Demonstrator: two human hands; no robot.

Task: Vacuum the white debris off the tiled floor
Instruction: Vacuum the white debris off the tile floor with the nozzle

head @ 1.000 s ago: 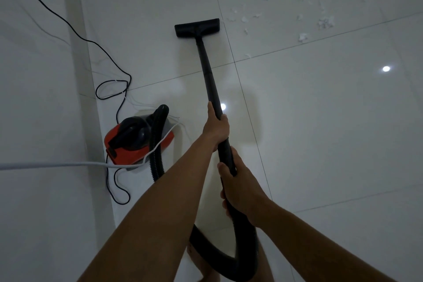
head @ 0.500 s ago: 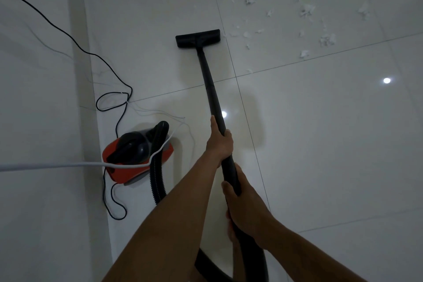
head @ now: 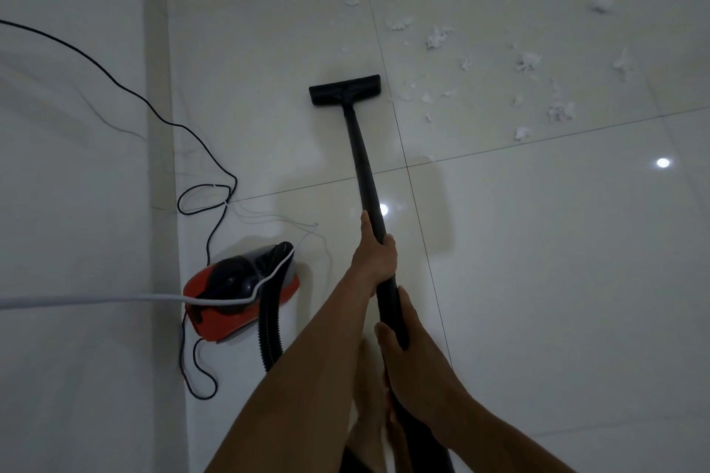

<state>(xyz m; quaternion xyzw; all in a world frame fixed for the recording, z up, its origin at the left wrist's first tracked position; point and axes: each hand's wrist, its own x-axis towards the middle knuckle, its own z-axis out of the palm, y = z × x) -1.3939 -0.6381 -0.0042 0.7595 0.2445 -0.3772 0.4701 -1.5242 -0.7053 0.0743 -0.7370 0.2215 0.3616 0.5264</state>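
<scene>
A black vacuum wand runs from my hands out to a flat black floor nozzle resting on the glossy white tiles. My left hand grips the wand higher up; my right hand grips it lower, near the hose. White fluffy debris lies scattered beyond and to the right of the nozzle, with small bits just beside its right end. The red and black vacuum body sits on the floor to my left, its ribbed hose curving toward me.
A white wall stands along the left side. A thin black power cord loops on the floor by the vacuum body. A white cable crosses from the left edge over the vacuum. My bare foot shows below my arms.
The nozzle sits lower in the view and the debris patch shows more fully than before, so the view has tilted up. My grip on the wand is unchanged.
</scene>
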